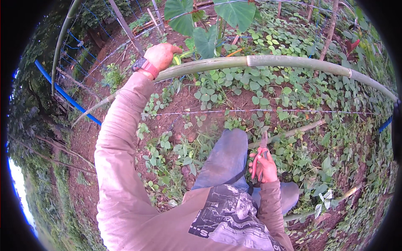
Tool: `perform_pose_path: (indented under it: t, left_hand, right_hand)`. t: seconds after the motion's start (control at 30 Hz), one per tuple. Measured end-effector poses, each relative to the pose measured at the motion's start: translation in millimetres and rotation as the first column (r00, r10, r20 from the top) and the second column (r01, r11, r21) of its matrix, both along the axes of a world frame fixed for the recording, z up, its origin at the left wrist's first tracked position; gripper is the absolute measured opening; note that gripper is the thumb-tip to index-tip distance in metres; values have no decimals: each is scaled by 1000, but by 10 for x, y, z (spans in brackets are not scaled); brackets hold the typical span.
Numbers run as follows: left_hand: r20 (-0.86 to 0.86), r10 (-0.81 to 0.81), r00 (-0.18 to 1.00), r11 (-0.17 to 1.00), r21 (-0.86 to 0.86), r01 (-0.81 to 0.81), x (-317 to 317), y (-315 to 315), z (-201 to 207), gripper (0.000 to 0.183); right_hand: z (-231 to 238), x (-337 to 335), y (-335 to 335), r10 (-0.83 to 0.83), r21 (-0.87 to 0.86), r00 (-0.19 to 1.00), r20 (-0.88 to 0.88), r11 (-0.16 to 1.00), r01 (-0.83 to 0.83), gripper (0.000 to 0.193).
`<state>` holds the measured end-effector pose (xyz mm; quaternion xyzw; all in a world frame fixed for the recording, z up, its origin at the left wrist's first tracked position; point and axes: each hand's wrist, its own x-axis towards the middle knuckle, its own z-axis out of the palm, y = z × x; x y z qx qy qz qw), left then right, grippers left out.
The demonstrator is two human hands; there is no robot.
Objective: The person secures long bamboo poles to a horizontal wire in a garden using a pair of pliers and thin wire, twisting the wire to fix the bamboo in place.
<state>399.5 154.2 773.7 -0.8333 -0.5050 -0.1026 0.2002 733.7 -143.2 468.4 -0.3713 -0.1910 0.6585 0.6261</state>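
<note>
My left hand, with a watch on a red strap at its wrist, reaches out just beyond a long green bamboo pole. Its fingers look curled, and yellow-green leaf or stem shows right beside them. What they grip is hidden from above. Down by my knee, my right hand is closed around a pair of pliers with red handles. The jaws of the pliers point away from me, over the leaves.
A strand of barbed wire runs across in front of my knees. Large broad leaves rise beyond the pole. A cut bamboo piece lies among low plants. Wooden posts and a blue pipe are at the left.
</note>
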Motion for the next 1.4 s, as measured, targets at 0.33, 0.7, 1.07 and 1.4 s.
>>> perform_pose_path:
  t: [0.33, 0.7, 1.07, 1.4]
  left_hand:
    - [40, -258, 965, 830, -503, 243, -47, 809, -165, 32]
    - [130, -369, 920, 774, -505, 381, -88, 1095, -92, 25]
    - [151, -344, 927, 717, -595, 363, 51, 1012, 27, 26]
    - [138, -366, 921, 710, -599, 371, 68, 979, 94, 26]
  right_hand:
    - [725, -148, 1264, -56, 142, 305, 951, 953, -267, 22]
    - [691, -366, 1813, 416, 187, 829, 373, 842, -506, 28]
    - [808, -535, 2135, 482, 228, 802, 353, 787, -573, 35]
    - [891, -656, 2145, 445, 171, 760, 473, 800, -575, 28]
